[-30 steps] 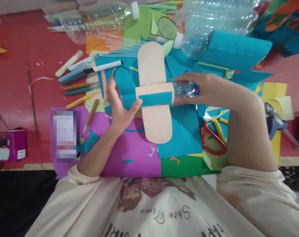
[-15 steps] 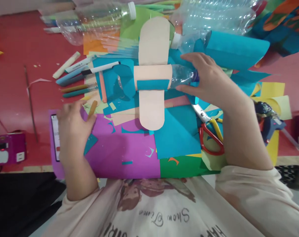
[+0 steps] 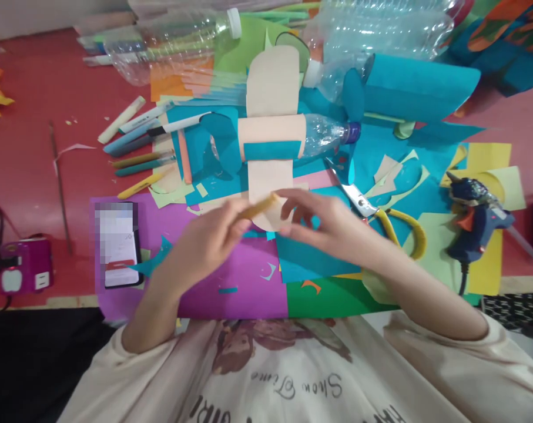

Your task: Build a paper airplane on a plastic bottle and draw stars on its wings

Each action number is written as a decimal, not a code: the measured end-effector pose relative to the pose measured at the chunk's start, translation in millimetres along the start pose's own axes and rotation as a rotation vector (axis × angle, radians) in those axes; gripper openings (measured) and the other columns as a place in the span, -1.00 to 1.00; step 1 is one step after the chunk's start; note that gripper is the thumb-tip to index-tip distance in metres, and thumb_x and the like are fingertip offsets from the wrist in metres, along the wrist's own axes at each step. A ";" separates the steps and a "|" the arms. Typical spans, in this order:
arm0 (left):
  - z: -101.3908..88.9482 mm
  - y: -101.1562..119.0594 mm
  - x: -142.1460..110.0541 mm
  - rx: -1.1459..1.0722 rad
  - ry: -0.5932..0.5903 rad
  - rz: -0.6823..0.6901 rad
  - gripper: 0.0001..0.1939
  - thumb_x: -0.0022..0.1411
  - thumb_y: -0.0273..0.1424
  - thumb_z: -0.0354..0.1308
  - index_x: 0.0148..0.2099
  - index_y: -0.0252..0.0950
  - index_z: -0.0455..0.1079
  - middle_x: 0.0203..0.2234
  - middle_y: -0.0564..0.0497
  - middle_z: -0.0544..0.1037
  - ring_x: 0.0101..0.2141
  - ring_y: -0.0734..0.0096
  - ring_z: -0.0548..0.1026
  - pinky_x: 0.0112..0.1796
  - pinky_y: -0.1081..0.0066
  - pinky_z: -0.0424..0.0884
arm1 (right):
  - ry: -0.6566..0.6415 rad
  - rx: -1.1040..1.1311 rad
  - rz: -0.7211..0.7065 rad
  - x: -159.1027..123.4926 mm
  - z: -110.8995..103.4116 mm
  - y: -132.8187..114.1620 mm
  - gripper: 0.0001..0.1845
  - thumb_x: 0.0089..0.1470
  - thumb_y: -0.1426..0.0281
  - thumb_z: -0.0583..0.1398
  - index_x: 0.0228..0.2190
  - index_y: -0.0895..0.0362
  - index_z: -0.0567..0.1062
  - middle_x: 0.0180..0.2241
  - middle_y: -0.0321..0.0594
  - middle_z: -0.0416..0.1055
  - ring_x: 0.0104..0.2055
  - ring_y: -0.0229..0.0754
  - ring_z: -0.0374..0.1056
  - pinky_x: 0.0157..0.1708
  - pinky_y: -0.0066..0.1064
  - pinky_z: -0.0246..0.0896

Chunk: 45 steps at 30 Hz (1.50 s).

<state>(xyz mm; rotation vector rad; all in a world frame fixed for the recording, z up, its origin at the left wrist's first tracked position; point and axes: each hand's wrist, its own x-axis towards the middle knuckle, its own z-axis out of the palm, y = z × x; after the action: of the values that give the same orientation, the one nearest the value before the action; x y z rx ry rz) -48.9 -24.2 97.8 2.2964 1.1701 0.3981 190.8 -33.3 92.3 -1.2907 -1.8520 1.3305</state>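
Note:
My left hand (image 3: 213,232) is closed around a mustard-yellow marker (image 3: 262,206), whose end points up to the right. Close to that end is my right hand (image 3: 317,220), its fingers curved and apart, with nothing visible in them. Just beyond both hands lies a clear plastic bottle (image 3: 323,136) with a purple cap, wrapped in peach paper and a blue strip (image 3: 272,150). A long round-ended peach strip (image 3: 272,79) crosses under the wrapped bottle. Its near end is partly hidden by my hands. Blue paper (image 3: 319,249) and purple paper (image 3: 222,264) spread beneath.
Scissors (image 3: 363,205) lie open to the right, with a glue gun (image 3: 473,217) farther right. A phone (image 3: 120,244) rests at the left. Several markers (image 3: 134,144) sit at the back left. Empty bottles (image 3: 169,41) and a blue paper roll (image 3: 420,88) stand behind.
My left hand has come from the left to the middle with the marker, uncovering the phone. My right hand has left the bottle's cap and moved toward me, near the marker's end.

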 end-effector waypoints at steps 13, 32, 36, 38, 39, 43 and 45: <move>61.8 -5.6 26.6 0.016 -0.033 0.257 -0.77 0.44 -0.38 -0.15 0.00 -0.25 0.29 -0.23 -0.05 0.61 -0.19 0.32 0.59 -0.25 0.38 0.47 | 0.181 0.612 0.146 1.6 45.1 32.9 -0.38 0.12 -0.12 0.08 -0.06 0.11 0.45 -0.62 -0.38 0.26 -0.61 -0.29 0.20 -0.70 -0.47 0.09; 42.3 -48.3 31.3 0.215 0.326 -0.005 -0.69 0.38 -0.32 -0.08 -0.03 -0.18 0.47 -0.28 0.00 0.64 -0.24 0.25 0.55 -0.14 0.25 0.37 | 0.599 0.588 0.132 7.4 15.8 40.0 -0.63 0.09 0.02 0.02 -0.33 0.02 0.41 -0.49 -0.25 0.40 -0.64 -0.27 0.12 -0.69 -0.38 0.06; 58.0 -36.3 31.0 0.125 0.223 0.038 -0.68 0.43 -0.29 -0.06 0.06 -0.19 0.46 -0.38 0.02 0.60 -0.31 0.30 0.53 -0.24 0.31 0.31 | 0.638 0.556 0.082 7.8 13.5 48.1 -0.59 0.13 0.00 -0.01 -0.33 0.02 0.42 -0.47 -0.24 0.38 -0.58 -0.25 0.23 -0.64 -0.39 0.14; 64.2 -31.7 30.0 0.081 0.219 0.047 -0.72 0.42 -0.33 -0.02 0.00 -0.20 0.50 -0.36 0.02 0.60 -0.31 0.35 0.52 -0.24 0.35 0.29 | 0.652 0.558 0.071 8.2 13.2 49.3 -0.58 0.13 0.00 -0.01 -0.34 0.03 0.44 -0.48 -0.24 0.38 -0.56 -0.25 0.25 -0.62 -0.40 0.19; 66.3 -30.1 29.4 0.061 0.214 0.048 -0.74 0.41 -0.34 0.00 -0.02 -0.21 0.50 -0.34 0.01 0.61 -0.30 0.36 0.52 -0.24 0.36 0.29 | 0.657 0.560 0.068 8.5 13.3 49.2 -0.58 0.12 -0.01 0.00 -0.34 0.03 0.44 -0.47 -0.24 0.38 -0.55 -0.25 0.26 -0.62 -0.40 0.20; 68.7 -28.6 26.8 0.012 0.133 0.045 -0.79 0.35 -0.39 0.10 -0.03 -0.26 0.50 -0.43 0.04 0.57 -0.33 0.36 0.51 -0.22 0.35 0.29 | 0.612 0.592 0.065 9.0 16.2 47.0 -0.67 0.06 0.06 0.09 -0.38 0.03 0.45 -0.46 -0.24 0.41 -0.51 -0.23 0.32 -0.56 -0.39 0.27; 68.0 -30.1 25.5 0.025 0.076 0.049 -0.79 0.32 -0.42 0.13 -0.02 -0.27 0.49 -0.50 0.06 0.53 -0.34 0.34 0.51 -0.21 0.33 0.30 | 0.537 0.601 0.070 8.1 19.5 47.1 -0.74 0.05 0.13 0.14 -0.40 0.05 0.47 -0.46 -0.25 0.43 -0.48 -0.23 0.35 -0.49 -0.37 0.32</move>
<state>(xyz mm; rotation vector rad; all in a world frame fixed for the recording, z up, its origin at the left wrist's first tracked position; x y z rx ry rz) -21.4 -10.6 25.4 2.3540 1.1631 0.4950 190.2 -31.2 40.6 -1.2218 -0.9535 1.2731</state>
